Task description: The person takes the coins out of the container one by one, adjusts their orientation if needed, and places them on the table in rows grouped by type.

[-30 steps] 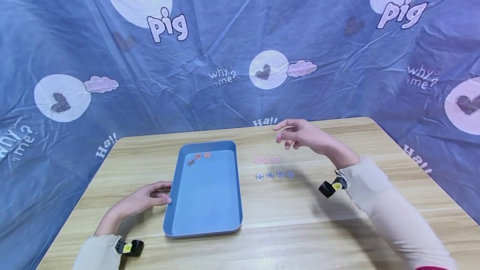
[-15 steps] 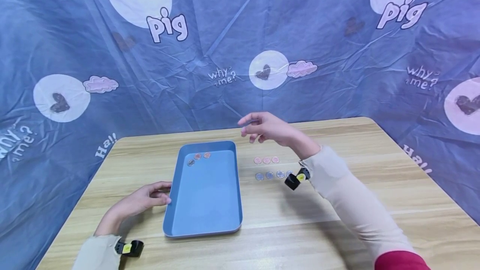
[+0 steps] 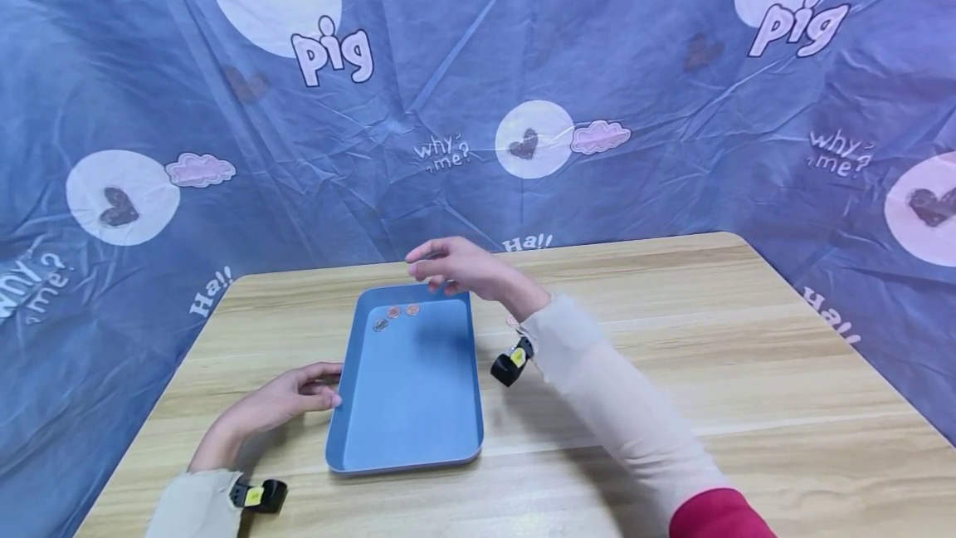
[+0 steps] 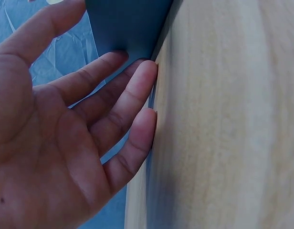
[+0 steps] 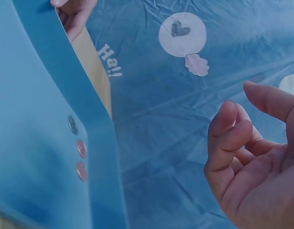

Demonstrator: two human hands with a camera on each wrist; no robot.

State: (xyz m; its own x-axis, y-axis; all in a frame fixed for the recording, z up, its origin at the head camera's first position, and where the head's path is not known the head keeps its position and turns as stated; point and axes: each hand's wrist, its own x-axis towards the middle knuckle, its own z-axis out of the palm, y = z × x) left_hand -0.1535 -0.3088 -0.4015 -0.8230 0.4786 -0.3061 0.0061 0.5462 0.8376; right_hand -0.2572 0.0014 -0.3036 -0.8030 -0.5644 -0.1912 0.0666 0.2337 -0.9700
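Observation:
A blue rectangular tray (image 3: 414,393) lies on the wooden table. Near its far-left corner sit a dark silvery coin (image 3: 381,325) and two copper-coloured coins (image 3: 403,311). My left hand (image 3: 287,398) rests against the tray's left side; in the left wrist view its fingertips (image 4: 146,71) touch the wall low down by the tabletop. Above the tray's far-right corner hovers my right hand (image 3: 466,266), its fingers loosely bent. The right wrist view shows no object between thumb and fingers (image 5: 228,138). Right of the tray, a copper-coloured coin (image 3: 511,320) peeks out; my right forearm hides the other coins there.
The wooden table (image 3: 717,355) stretches to the right, its far edge close to a blue printed cloth (image 3: 635,56). Small black cameras sit on my left wrist (image 3: 261,495) and right wrist (image 3: 511,364).
My right hand has swept left from beyond the coin rows to above the tray's far corner, its forearm now covering most of those coins. Left hand and tray stay put.

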